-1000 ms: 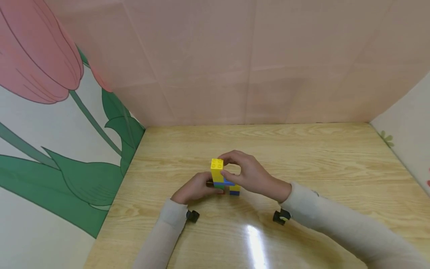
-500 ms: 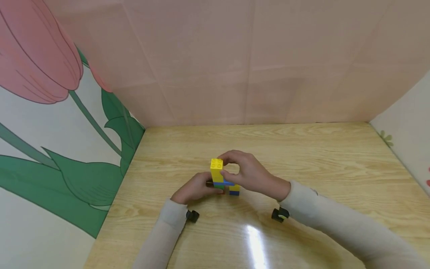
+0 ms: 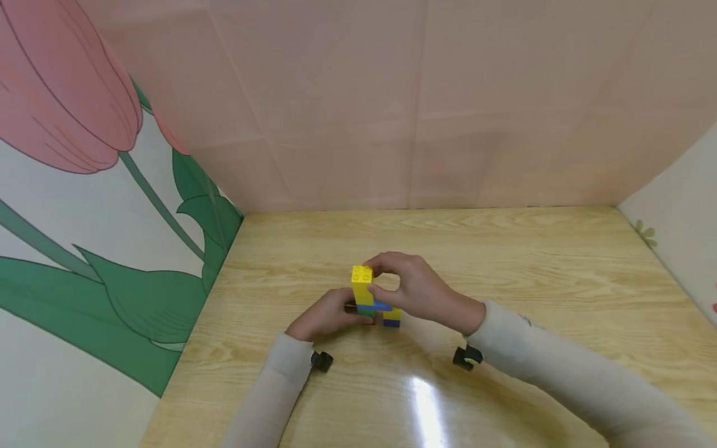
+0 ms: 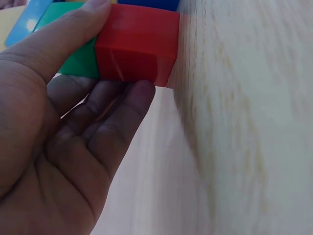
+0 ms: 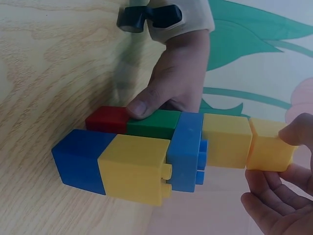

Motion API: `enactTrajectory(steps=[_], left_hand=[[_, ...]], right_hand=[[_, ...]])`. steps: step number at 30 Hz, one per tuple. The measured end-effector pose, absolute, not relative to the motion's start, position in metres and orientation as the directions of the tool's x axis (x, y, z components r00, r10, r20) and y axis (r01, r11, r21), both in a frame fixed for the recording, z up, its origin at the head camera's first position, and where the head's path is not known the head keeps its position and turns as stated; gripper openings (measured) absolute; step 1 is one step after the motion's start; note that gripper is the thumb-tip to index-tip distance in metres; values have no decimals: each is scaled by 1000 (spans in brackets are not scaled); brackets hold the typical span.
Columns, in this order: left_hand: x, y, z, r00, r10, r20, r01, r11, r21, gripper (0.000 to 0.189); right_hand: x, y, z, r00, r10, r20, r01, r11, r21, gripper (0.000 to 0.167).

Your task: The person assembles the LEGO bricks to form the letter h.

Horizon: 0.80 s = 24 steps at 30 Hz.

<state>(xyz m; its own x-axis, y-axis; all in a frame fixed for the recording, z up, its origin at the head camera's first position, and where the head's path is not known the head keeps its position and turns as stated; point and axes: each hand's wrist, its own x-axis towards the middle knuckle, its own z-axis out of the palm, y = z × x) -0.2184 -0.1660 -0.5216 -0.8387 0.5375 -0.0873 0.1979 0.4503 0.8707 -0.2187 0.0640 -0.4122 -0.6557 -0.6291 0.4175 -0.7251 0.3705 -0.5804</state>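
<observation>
A toy brick build stands on the wooden table. In the right wrist view one column has a red brick (image 5: 105, 120), then a green brick (image 5: 155, 122). Beside it a dark blue brick (image 5: 83, 161) carries a yellow brick (image 5: 131, 169), whose studs show by the long blue brick (image 5: 185, 156). That blue brick lies across, with two stacked yellow bricks (image 5: 226, 141) above the green side. My left hand (image 3: 327, 313) grips the red and green bricks between thumb and fingers. My right hand (image 3: 417, 289) pinches the topmost yellow brick (image 5: 271, 147).
The wooden table (image 3: 504, 261) spreads around the build. A pink cloth backdrop (image 3: 358, 124) hangs at the far edge, and a wall with painted tulips (image 3: 73, 112) borders the left. A small black camera (image 3: 322, 361) sits on the left wrist.
</observation>
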Motion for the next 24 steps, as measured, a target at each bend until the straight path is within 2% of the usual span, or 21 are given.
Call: enactTrajectory(steps=[24], left_hand=[[-218,-164,-517,-833,547,-80,222,464,857,37]], right_hand=[[-220,62,-412,-668,-628,400,-714,388,-582,26]])
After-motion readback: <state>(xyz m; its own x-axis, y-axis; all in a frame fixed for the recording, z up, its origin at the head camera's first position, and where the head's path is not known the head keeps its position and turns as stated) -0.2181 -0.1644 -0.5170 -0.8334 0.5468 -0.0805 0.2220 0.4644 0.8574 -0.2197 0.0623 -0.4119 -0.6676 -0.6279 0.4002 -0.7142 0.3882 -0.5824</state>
